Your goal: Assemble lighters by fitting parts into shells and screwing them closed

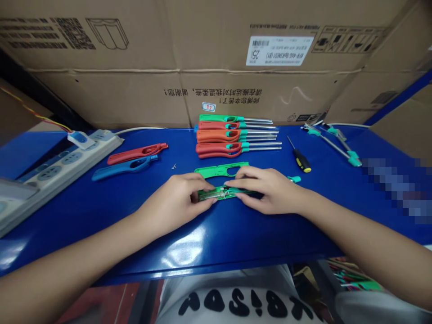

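A green lighter casing half (221, 193) with a clear tank and small inner parts in it lies low over the blue table. My left hand (180, 198) pinches its left end between thumb and fingers. Thumb and fingers of my right hand (270, 191) close on its right part, which they largely hide. Just behind it lies the matching green casing half (214, 171), its right end partly covered by my right fingers. A turquoise nozzle piece (294, 179) shows beyond my right hand. Several small screws (174, 166) lie to the left.
Assembled long-nosed lighters (218, 136) are stacked at the back. Red casing pieces (135, 154) and blue casing pieces (124, 168) lie left, beside a power strip (70, 159). A screwdriver (300, 159) and metal tubes with turquoise ends (337, 144) lie right. A cardboard box (135, 90) stands behind.
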The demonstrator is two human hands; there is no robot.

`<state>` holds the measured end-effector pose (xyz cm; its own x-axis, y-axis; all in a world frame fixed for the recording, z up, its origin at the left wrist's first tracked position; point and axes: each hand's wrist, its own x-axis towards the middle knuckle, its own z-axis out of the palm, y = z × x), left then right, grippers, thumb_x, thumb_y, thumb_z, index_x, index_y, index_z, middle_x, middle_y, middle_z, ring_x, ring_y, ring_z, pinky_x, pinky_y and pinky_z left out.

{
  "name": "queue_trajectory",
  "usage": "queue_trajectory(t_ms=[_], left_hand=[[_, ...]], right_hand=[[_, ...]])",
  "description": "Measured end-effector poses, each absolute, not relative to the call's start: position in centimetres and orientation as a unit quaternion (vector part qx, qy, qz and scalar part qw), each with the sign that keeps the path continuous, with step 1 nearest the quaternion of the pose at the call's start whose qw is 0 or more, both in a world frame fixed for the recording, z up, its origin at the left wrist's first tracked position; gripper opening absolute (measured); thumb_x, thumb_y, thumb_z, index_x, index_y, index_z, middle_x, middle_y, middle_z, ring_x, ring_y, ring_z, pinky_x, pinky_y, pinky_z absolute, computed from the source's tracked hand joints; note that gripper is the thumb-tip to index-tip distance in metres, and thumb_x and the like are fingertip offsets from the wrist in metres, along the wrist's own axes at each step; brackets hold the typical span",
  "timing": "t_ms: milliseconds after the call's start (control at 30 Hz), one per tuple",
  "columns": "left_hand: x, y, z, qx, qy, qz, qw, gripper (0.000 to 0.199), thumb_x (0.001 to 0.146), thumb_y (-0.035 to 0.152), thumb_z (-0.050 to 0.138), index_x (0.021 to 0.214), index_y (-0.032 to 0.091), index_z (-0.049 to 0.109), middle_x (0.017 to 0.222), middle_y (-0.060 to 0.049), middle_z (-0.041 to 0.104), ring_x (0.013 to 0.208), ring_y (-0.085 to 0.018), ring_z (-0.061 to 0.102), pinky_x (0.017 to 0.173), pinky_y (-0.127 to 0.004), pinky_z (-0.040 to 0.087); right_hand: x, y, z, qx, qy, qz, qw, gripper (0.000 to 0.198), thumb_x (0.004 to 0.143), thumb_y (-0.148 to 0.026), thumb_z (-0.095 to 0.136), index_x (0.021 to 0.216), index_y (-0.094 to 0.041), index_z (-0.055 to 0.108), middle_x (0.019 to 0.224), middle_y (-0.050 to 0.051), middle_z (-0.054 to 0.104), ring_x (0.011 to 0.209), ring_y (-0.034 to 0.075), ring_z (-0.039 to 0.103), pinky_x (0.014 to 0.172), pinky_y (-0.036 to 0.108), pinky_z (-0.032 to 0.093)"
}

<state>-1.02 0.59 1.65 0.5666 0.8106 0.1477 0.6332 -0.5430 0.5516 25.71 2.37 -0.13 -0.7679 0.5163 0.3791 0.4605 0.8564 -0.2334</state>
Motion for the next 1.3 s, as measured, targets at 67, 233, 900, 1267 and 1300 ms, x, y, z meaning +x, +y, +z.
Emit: queue_trajectory(t_ms=[67, 233, 900, 1267, 1300], left_hand=[[-1.1, 0.4, 1.9, 0.86, 0.431, 0.194, 0.191, 0.016, 0.091, 0.03, 0.068, 0.1, 0.023, 0.079, 0.09, -0.002, 0.073, 0.067, -0.013, 0.065, 0.059, -0.024, 0.049], [-1.0, 0.2, 2.0, 0.886, 0.406, 0.194, 0.113, 0.019, 0.093, 0.035, 0.066, 0.106, 0.024, 0.075, 0.104, -0.004, 0.074, 0.095, -0.023, 0.069, 0.081, -0.034, 0.056], [-0.4, 0.5, -0.3, 0.938, 0.276, 0.168, 0.123, 0.036, 0.102, 0.015, 0.047, 0.132, 0.022, 0.065, 0.131, -0.011, 0.062, 0.12, -0.026, 0.058, 0.101, -0.044, 0.052], [-0.6, 0.7, -0.6, 0.938, 0.277, 0.162, 0.135, 0.038, 0.102, 0.014, 0.045, 0.135, 0.023, 0.063, 0.133, -0.011, 0.06, 0.124, -0.026, 0.055, 0.104, -0.046, 0.049], [-0.6, 0.7, -0.6, 0.938, 0.276, 0.159, 0.134, 0.038, 0.102, 0.014, 0.045, 0.135, 0.023, 0.062, 0.133, -0.012, 0.06, 0.124, -0.026, 0.055, 0.104, -0.047, 0.049]], right_hand=[[26.4, 2.9, 0.4, -0.287, -0.923, 0.069, 0.245, 0.028, 0.097, -0.025, 0.054, 0.119, -0.019, 0.07, 0.111, 0.01, 0.067, 0.088, 0.017, 0.065, 0.072, 0.028, 0.051], [28.4, 4.3, 1.6, -0.3, -0.915, 0.189, 0.194, 0.013, 0.092, -0.023, 0.061, 0.099, -0.018, 0.071, 0.092, 0.005, 0.066, 0.077, 0.013, 0.06, 0.07, 0.026, 0.047], [28.2, 4.5, 1.5, -0.316, -0.907, 0.254, 0.115, 0.004, 0.089, -0.021, 0.065, 0.091, -0.018, 0.067, 0.084, 0.0, 0.061, 0.073, 0.011, 0.055, 0.065, 0.024, 0.041], [27.9, 5.5, -0.7, -0.32, -0.912, 0.112, 0.23, 0.03, 0.097, -0.016, 0.051, 0.121, -0.019, 0.068, 0.125, 0.014, 0.057, 0.12, 0.025, 0.053, 0.106, 0.047, 0.044], [27.9, 5.6, -0.9, -0.329, -0.913, 0.099, 0.219, 0.026, 0.096, -0.016, 0.053, 0.117, -0.02, 0.069, 0.124, 0.013, 0.057, 0.119, 0.026, 0.053, 0.105, 0.048, 0.045]])
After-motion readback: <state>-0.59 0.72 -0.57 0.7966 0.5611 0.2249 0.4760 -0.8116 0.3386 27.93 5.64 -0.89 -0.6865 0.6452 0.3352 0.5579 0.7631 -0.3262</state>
